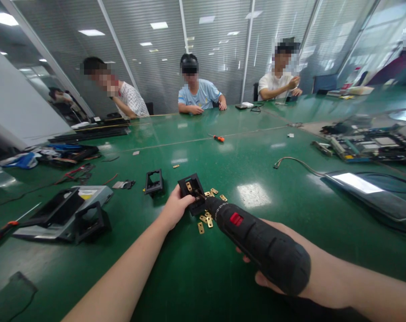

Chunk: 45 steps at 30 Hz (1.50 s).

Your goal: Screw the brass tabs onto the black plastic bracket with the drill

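Observation:
My left hand (176,208) grips a black plastic frame (198,182) by its near left side, thumb laid across the front. A brass plate (188,186) shows inside this frame. My right hand (280,241) is wrapped round the handle of a black cordless drill (256,239) with a red switch on top. The drill's nose points at the frame's inside; whether the bit touches a screw is too small to tell. Several loose brass plates (209,221) lie on the table beside and below the frame. Another black frame (154,182) stands just to the left.
On the green table (176,281) at left lie a third black frame (93,222), a metal-cased unit (102,197) and an orange screwdriver (2,232). Circuit boards (377,141) and a grey device (367,192) with cables sit at right. Another screwdriver (218,138) lies farther back. Several people sit opposite.

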Available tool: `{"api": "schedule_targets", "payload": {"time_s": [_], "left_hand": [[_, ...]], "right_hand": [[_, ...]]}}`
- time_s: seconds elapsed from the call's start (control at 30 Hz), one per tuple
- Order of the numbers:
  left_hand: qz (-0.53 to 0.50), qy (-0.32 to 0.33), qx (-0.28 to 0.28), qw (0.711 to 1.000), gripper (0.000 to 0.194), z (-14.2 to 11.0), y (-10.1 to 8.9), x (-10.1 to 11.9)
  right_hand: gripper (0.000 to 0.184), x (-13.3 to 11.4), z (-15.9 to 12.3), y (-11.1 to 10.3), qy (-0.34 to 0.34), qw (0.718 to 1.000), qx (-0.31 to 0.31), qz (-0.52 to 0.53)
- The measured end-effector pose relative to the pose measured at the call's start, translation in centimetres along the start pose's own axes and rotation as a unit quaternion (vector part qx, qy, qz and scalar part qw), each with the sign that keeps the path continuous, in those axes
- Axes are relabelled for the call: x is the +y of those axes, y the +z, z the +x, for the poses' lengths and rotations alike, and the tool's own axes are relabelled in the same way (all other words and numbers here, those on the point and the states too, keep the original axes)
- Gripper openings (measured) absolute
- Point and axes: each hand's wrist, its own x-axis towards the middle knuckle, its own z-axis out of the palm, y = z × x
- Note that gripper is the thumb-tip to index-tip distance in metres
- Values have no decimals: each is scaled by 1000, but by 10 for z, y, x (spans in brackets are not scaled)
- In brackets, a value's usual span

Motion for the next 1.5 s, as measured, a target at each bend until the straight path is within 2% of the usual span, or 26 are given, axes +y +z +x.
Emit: {"api": "schedule_targets", "payload": {"time_s": [0.17,0.23,0.47,0.9,1.13,1.37,1.5], "left_hand": [[11,6,0,1000,50,0,-1,0],[10,4,-4,1000,49,0,-2,-2],[17,16,-9,1000,48,2,-4,-4],[18,15,-2,1000,46,1,-2,-2],[18,6,-7,1000,48,0,-2,-1],[27,10,-5,1000,46,-1,-1,2],[33,11,-3,999,47,-2,-1,4]], "right_hand": [[37,3,4,-4,30,996,-73,33],[33,3,5,-5,39,995,-79,56],[36,10,6,-4,102,988,-61,96],[36,6,2,-4,98,995,-19,10],[34,7,0,-3,95,995,-31,17],[34,13,2,-5,58,997,-39,38],[32,9,4,-5,66,996,-43,44]]}}
